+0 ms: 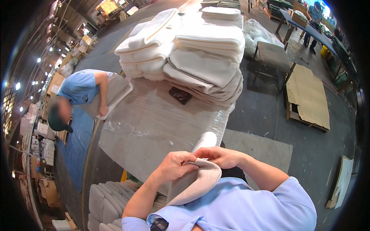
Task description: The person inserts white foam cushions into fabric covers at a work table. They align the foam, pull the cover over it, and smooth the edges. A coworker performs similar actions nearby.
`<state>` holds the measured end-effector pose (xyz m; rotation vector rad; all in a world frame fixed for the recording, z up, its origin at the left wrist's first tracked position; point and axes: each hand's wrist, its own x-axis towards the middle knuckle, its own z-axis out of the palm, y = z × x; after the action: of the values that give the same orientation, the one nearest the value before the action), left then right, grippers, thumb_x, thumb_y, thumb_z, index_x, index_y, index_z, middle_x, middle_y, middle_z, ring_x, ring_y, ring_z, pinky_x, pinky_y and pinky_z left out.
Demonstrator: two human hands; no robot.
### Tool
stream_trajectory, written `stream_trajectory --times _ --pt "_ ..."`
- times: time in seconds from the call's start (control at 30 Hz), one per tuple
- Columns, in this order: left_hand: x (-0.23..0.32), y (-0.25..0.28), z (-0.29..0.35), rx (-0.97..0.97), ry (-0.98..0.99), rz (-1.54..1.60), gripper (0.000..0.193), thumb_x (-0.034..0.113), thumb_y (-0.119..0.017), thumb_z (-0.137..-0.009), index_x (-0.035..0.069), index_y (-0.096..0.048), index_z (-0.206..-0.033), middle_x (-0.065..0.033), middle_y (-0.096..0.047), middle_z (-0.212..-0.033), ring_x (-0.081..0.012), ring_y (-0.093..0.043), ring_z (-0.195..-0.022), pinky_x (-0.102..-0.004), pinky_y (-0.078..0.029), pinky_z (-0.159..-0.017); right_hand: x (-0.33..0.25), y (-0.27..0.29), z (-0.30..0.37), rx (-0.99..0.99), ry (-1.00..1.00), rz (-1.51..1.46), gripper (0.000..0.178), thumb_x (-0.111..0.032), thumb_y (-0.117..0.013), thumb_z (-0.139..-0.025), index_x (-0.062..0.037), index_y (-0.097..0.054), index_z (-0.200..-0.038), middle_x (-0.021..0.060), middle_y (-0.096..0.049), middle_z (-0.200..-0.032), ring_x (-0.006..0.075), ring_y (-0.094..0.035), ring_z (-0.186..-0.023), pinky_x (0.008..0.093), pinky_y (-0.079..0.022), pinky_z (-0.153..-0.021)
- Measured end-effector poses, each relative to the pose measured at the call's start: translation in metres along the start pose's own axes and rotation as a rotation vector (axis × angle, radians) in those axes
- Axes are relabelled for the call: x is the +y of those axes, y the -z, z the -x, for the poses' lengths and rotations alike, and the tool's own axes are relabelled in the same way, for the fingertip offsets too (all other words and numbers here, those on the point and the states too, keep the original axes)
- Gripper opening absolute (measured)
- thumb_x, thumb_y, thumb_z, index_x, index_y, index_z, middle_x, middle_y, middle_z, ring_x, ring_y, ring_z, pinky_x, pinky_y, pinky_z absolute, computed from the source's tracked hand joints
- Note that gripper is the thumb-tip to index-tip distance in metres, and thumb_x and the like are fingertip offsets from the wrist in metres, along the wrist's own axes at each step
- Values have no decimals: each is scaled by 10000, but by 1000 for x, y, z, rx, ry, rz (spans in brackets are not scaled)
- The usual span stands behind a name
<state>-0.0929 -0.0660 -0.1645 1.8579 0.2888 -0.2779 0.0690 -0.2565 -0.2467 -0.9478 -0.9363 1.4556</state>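
Observation:
My left hand [175, 164] and my right hand [219, 156] both grip the upper edge of a light grey fabric piece [196, 184] held against my chest, just at the near edge of a plastic-covered table [154, 123]. A white rolled part of the fabric [205, 140] sticks up behind my fingers. Stacks of folded white and grey fabric [200, 57] fill the far half of the table. A small dark flat object [180, 95] lies in front of them.
A person in a blue shirt [83, 86] leans over the table's left side, handling a grey piece [115, 90]. More grey pieces [106, 202] are stacked below left. A wooden pallet with cardboard [308, 96] and a stool [273, 54] stand right. Another person [315, 15] works at a far bench.

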Motion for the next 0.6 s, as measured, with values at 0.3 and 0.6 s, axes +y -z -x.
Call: stream_trajectory --times 0.3,0.6 --pt "5 22 7 144 -295 -735 364 285 -930 -762 56 -647 -759 -83 -670 -959 -290 -633 -947 -434 -490 -847 -40 -14 3 64 -86 698 324 -173 -795 -897 -35 -674 -1163 116 -706 -1070 284 -711 -975 405 -564 -828" --pt "-34 38 11 -84 -4 301 262 158 -839 -931 91 -615 -814 -55 -747 -1130 -73 -609 -905 -264 -485 -800 -5 -24 6 100 66 513 291 -219 -807 -907 -53 -599 -1025 52 -621 -954 201 -622 -838 353 -499 -742"
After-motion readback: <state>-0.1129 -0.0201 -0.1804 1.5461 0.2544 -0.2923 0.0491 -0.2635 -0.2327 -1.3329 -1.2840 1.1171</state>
